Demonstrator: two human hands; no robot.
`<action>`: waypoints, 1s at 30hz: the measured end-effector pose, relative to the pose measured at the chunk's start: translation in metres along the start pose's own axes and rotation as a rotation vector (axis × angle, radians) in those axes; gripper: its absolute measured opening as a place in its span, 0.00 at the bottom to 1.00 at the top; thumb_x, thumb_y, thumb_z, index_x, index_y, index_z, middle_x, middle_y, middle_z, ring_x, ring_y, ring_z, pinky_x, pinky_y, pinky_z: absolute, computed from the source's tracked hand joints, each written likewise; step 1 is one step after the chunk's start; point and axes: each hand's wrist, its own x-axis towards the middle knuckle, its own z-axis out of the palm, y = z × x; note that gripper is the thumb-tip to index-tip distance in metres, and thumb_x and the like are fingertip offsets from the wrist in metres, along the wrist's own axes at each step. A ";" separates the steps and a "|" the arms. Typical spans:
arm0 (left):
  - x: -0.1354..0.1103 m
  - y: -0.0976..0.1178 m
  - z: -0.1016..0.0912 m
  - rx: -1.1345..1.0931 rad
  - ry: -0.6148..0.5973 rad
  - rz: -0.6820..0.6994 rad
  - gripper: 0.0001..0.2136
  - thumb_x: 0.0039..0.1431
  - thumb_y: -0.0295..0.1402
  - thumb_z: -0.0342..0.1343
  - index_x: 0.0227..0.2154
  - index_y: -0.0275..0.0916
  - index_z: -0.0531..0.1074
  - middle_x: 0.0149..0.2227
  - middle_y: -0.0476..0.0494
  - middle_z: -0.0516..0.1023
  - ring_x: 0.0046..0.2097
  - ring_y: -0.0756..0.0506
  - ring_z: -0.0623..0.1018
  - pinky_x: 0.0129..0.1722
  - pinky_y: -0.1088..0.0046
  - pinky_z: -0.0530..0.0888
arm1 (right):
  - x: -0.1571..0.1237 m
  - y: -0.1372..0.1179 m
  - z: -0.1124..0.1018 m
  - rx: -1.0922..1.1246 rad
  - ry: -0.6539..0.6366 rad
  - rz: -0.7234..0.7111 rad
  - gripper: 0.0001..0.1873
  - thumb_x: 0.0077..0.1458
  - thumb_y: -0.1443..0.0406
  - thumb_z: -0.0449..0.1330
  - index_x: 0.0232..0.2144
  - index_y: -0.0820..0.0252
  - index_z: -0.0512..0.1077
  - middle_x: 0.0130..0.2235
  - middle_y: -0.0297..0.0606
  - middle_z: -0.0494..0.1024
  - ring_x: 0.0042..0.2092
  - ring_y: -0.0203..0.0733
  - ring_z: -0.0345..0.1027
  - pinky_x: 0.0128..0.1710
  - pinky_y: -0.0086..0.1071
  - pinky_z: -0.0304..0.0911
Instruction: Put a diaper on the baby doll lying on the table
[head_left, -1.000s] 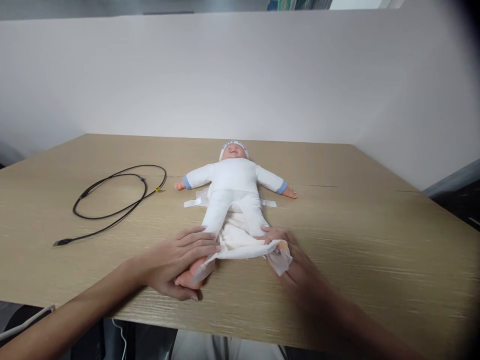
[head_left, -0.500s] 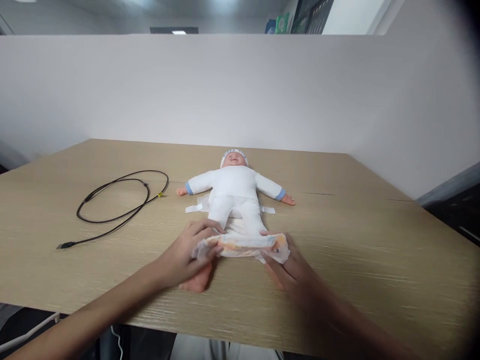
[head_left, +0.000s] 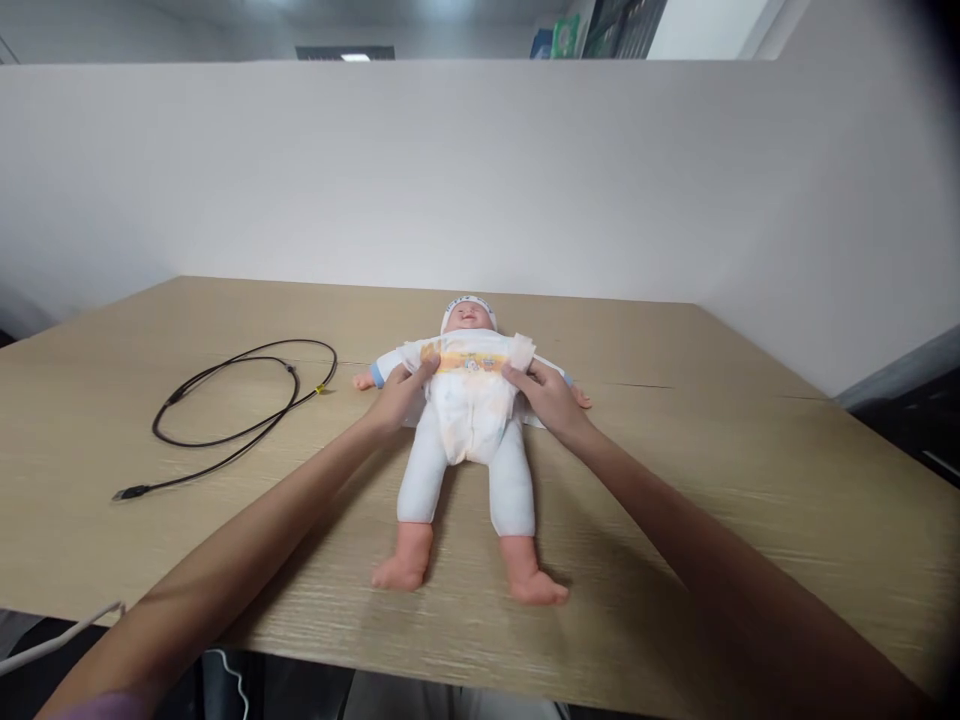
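Note:
A baby doll (head_left: 465, 470) in white clothes lies on its back in the middle of the wooden table (head_left: 750, 480), head away from me, bare feet towards me. A white diaper (head_left: 469, 385) with an orange printed band is folded up over its belly and chest. My left hand (head_left: 401, 392) pinches the diaper's left top corner. My right hand (head_left: 544, 392) grips the right top corner. Both hands rest against the doll's sides, hiding the doll's upper arms.
A black cable (head_left: 240, 400) lies looped on the table to the left of the doll. A white partition wall (head_left: 480, 170) runs along the table's far edge. A white cord (head_left: 60, 640) hangs below the near left edge.
Both hands have carried the diaper's front flap from between the doll's feet up over its belly to its chest. The doll's legs and feet are uncovered now.

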 end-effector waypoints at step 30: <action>-0.008 -0.018 0.002 -0.084 0.055 -0.096 0.25 0.55 0.54 0.75 0.41 0.37 0.83 0.44 0.34 0.90 0.55 0.30 0.86 0.59 0.55 0.80 | -0.011 0.020 -0.006 0.247 -0.101 0.157 0.34 0.59 0.35 0.64 0.51 0.53 0.78 0.50 0.43 0.86 0.59 0.59 0.78 0.60 0.51 0.75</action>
